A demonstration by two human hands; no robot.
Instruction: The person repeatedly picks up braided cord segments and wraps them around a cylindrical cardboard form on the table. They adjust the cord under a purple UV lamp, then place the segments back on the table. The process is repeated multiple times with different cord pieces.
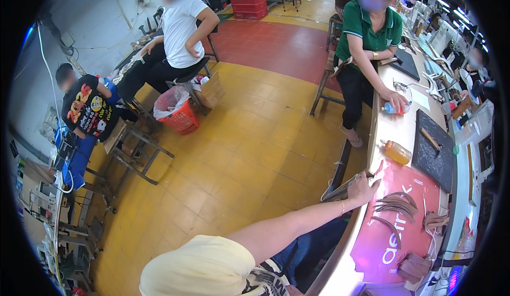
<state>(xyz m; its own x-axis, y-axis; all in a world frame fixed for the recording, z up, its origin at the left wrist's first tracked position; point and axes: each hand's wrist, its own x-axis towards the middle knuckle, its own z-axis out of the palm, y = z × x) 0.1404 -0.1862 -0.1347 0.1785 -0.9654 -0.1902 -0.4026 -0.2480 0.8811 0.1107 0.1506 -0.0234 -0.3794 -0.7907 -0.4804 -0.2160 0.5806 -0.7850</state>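
My left arm, in a pale yellow sleeve, stretches across to the workbench (382, 128). My left hand (363, 188) rests at the bench's near edge with its fingers apart and nothing seen in them. A thin bracelet circles that wrist. Just beyond the fingertips lies a pink-red printed sheet (366, 243). Several curved brown strips (397, 206) are on the sheet, with more brown pieces (414, 267) toward its near end. A squat bottle of amber liquid (397, 152) lies past the sheet's far end. My right hand is out of view.
A hammer (431, 138) lies on a black board (433, 150). Farther along, a person in a green shirt (366, 35) touches a small blue-labelled bottle (396, 107). Left of the tiled floor are two seated people, a wooden stool (118, 136) and a lined red basket (178, 116).
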